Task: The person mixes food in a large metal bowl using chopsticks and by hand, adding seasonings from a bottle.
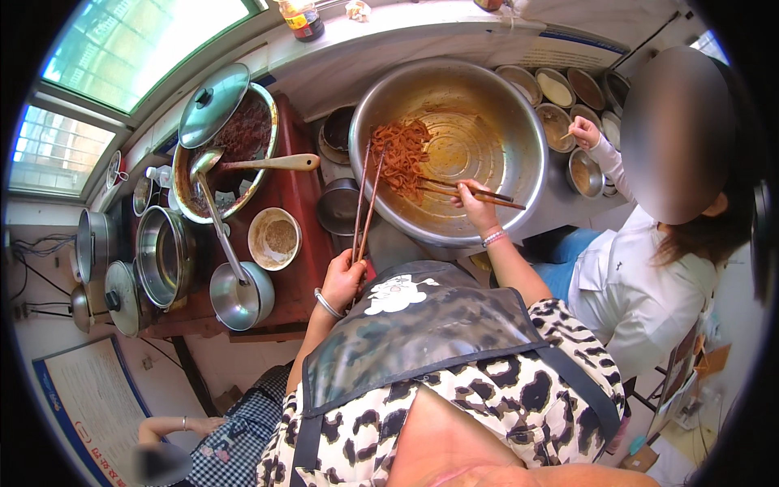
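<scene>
Before me is a wide stainless steel basin (514,164), its inner wall smeared with orange oil. A heap of red-orange, sauce-coated strips of food (401,152) lies at the basin's left side. My left hand (344,277), by the basin's near left, grips a pair of long brown chopsticks (367,210); their tips reach into the strips. Over the near right part of the basin, my right hand (475,207) holds a second pair of chopsticks (496,199), darker at one end. Those tips point left and touch the heap's right edge.
Left, a red table (304,213) carries a large pot of dark red sauce (249,128), a ladle (216,207), a bowl of powder (279,237) and a saucepan (243,298). Several seasoning bowls (554,88) stand at right, beside a person in white (645,274). Another person's checked garment (243,420) is lower left.
</scene>
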